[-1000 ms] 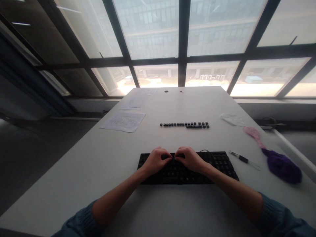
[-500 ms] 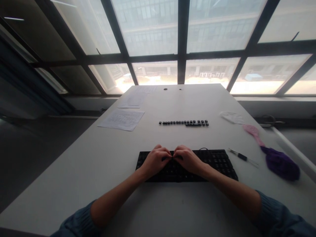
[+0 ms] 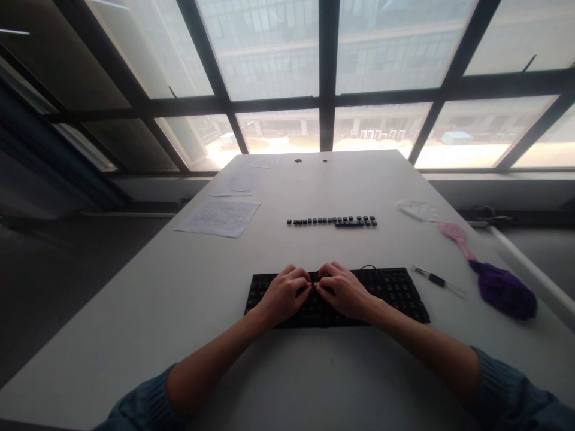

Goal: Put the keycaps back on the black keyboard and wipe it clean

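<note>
A black keyboard (image 3: 398,293) lies on the white desk in front of me, its cable curving up behind it. My left hand (image 3: 287,291) rests over its middle-left keys, thumb and fingers curled into a pinch. Mirroring it, my right hand (image 3: 340,289) is curled over the middle keys, fingertips also pinched. The fingertips of both hands nearly meet above the keys; whatever is between them is too small and dark to make out. Beyond the keyboard stand loose black keycaps (image 3: 332,221) in a row, with a shorter row in front at the right, including a long one.
Right of the keyboard lies a wire keycap puller (image 3: 436,279) with a dark handle. Farther right are a pink and purple brush-like item (image 3: 505,290) and a clear plastic bag (image 3: 418,210). Paper sheets (image 3: 218,218) lie at the left. Windows stand behind the desk (image 3: 287,371).
The view has shifted slightly. Both hands stay at the same spot on the keyboard, with the fingertips now a little farther apart.
</note>
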Demonstrator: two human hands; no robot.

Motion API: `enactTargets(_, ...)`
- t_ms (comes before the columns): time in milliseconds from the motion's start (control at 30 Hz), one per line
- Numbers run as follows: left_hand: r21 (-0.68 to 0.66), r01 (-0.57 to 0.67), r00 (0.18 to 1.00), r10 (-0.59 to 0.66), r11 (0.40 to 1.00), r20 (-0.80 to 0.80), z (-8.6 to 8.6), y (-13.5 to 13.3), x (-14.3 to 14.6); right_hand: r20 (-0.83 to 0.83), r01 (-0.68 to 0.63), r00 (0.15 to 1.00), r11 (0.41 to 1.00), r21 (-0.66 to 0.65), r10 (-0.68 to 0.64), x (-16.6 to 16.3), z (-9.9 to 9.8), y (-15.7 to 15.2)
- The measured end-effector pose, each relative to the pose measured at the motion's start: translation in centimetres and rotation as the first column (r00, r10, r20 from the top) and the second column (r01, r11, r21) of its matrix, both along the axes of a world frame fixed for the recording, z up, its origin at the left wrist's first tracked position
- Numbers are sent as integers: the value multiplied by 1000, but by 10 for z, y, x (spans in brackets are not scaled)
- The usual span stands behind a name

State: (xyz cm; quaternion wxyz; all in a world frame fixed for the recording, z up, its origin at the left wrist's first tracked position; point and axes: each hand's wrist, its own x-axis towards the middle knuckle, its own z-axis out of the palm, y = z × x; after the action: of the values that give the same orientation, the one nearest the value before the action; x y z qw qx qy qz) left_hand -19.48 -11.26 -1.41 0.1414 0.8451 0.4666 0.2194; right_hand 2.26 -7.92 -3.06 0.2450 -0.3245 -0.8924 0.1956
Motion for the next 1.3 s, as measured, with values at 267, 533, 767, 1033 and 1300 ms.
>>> enactTargets(267, -87, -12, 998, 17, 996, 56, 3, 4, -2, 2, -13, 1000, 998, -64, 13, 1, 7, 0)
enactTargets(533, 14, -76, 991, 74, 997, 114, 28, 70, 7, -84, 288, 953, 957, -45, -291, 42, 20, 64)
enactTargets(767, 140, -190, 981, 195, 972, -21, 9, 167, 58, 205, 468, 843, 865, 180, -498, 55, 19, 151)
enactTargets(1033, 133, -188, 971, 204, 973, -121, -16, 205, 84, 275, 400, 849, 890, 220, -450, 39, 3, 170)
enactTargets(1300, 118, -151, 976, 167, 981, -141, -25, 207, 93, 294, 347, 868, 913, 216, -400, 37, 1, 179)
